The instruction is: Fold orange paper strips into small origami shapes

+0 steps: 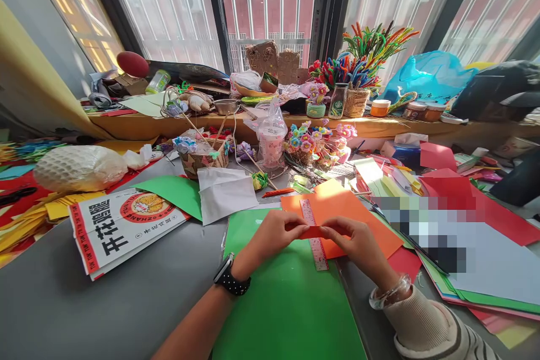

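Both hands pinch a small strip of orange paper (315, 232) between thumb and fingertips: the left hand (274, 232) closes on its left end, the right hand (353, 239) on its right. The flat, narrow strip hangs just above a pink ruler (314, 236) and an orange sheet (341, 211) on the counter (84, 304).

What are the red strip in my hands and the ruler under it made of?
Red strip: looks like thin matte craft paper, pinched flat between the left hand and right hand. Ruler: probably clear pinkish plastic; the orange sheet shows through.
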Demonstrator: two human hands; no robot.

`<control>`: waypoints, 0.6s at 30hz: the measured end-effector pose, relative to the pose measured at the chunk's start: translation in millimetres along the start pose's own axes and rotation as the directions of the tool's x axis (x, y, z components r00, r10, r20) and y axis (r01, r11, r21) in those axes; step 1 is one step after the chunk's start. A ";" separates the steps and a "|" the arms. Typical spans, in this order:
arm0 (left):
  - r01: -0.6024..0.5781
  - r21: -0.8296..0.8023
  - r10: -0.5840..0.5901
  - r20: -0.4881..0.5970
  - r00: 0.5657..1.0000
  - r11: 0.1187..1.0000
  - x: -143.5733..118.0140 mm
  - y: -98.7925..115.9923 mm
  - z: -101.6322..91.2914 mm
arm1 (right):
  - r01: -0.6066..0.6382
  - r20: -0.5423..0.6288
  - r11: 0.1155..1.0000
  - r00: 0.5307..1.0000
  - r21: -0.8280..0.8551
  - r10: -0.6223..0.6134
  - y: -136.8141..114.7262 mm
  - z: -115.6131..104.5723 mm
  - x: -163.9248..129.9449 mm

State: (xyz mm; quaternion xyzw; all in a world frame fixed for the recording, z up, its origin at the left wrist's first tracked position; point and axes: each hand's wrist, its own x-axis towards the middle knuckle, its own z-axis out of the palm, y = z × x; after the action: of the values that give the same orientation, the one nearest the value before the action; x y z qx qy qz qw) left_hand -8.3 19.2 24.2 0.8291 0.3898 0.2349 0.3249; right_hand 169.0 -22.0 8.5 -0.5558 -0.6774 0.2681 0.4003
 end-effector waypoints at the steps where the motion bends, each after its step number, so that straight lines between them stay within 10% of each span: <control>1: -0.029 0.022 0.029 0.003 1.000 0.999 -0.6 1.1 0.6 | 0.023 0.018 1.000 1.000 -0.019 -0.023 -1.2 0.6 -0.5; 11: -0.048 0.069 0.045 0.055 0.998 0.996 -1.7 -2.9 -5.7 | 0.042 0.096 0.998 0.995 -0.057 -0.036 -4.1 -5.2 -0.4; 18: 0.050 0.045 -0.046 -0.069 0.997 0.998 -3.7 -12.7 -25.2 | -0.052 -0.155 0.998 0.987 -0.024 0.048 12.6 -20.7 4.5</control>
State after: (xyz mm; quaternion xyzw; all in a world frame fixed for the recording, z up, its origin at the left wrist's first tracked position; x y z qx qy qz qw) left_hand -32.9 31.4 31.6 0.8184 0.4257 0.2457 0.2975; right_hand 192.9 -16.4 10.4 -0.5974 -0.6340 0.2248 0.4366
